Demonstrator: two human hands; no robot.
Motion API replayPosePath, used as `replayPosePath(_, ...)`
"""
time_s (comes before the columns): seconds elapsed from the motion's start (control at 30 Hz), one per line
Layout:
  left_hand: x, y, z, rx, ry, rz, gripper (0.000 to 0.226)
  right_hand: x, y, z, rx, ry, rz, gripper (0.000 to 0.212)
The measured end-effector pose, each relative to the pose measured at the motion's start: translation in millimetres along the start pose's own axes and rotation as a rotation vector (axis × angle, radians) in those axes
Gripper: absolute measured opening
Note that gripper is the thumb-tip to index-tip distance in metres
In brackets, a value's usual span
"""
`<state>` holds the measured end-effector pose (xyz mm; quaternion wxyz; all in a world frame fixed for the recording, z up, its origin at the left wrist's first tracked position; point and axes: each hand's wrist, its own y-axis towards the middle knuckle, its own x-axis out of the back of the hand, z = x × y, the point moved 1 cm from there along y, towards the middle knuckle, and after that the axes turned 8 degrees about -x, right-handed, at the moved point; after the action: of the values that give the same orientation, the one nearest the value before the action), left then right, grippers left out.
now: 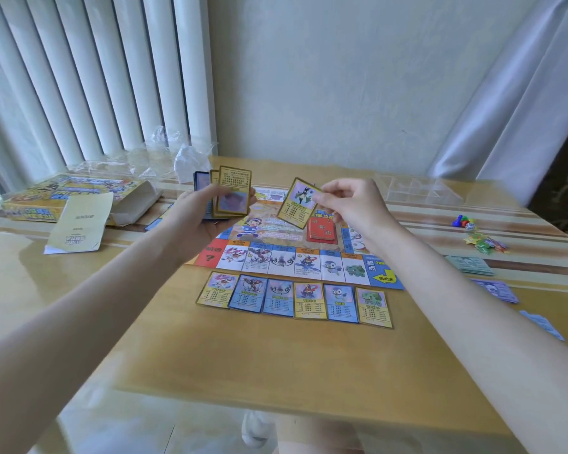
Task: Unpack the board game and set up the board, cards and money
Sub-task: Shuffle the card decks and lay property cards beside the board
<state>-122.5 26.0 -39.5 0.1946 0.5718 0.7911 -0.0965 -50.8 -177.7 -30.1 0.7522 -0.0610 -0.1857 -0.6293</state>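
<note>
Gold-bordered and glossy, the single card [298, 203] is pinched at its upper corner by your right hand [348, 202] and hangs tilted above the board [276, 253], which lies flat on the wooden surface [259, 362]. Your left hand [207, 213] grips the fanned deck [230, 193] upright. Six cards [294, 299] already sit in a row just beside the board's near edge, each below its matching square. The risk, as I judge it: slick thin cards slipping from a loose fan, or a careless placement nudging the neat row askew. Paper money stacks [473, 265] lie right; the opened yellow box [69, 198] sits left.
</note>
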Motion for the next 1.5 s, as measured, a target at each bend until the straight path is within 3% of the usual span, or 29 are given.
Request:
replayPosePath(0.17, 4.2, 3.2, -1.5, 0.008, -0.002, -0.014, 0.013, -2.0, 3.8, 2.8, -0.017, -0.026, 0.010, 0.006)
replayPosePath(0.4, 2.2, 13.8, 18.8, 0.091, 0.027, -0.037, 0.034, 22.6, 8.0, 3.3, -0.038, -0.134, 0.019, 0.008)
replayPosePath(0.5, -7.9, 15.9, 27.7, 0.119, 0.025, -0.022, 0.040, 40.6, 9.5, -6.2, -0.050, -0.149, -0.076, 0.010)
replayPosePath(0.63, -31.3, 19.7, 29.4, 0.124, 0.000, -0.010, 0.027, 60.8, 15.2, -11.5, -0.076, -0.067, -0.239, 0.015)
replayPosePath(0.77, -51.8, 29.1, 20.6, 0.126, -0.028, 0.004, 0.045, 72.8, 25.7, -1.8, -0.038, -0.080, -0.243, 0.015)
replayPosePath(0.97, -75.2, 41.0, 21.6, 0.152, 0.042, 0.030, 0.038, 78.8, 35.1, -0.8, -0.023, -0.136, -0.097, 0.023)
replayPosePath(1.13, -89.5, 56.1, 34.2, 0.205, 0.052, 0.067, 0.040, 82.1, 47.0, -11.7, -0.064, -0.107, -0.029, 0.017)
replayPosePath(1.3, -105.5, 74.5, 48.2, 0.241, 0.068, 0.077, 0.026, 89.3, 64.0, -20.7, -0.110, -0.125, 0.024, 0.012)
replayPosePath(1.5, -112.8, 104.2, 61.1, 0.248, 0.072, 0.037, 0.036, 114.9, 106.1, -43.4, -0.148, -0.349, 0.065, 0.012)
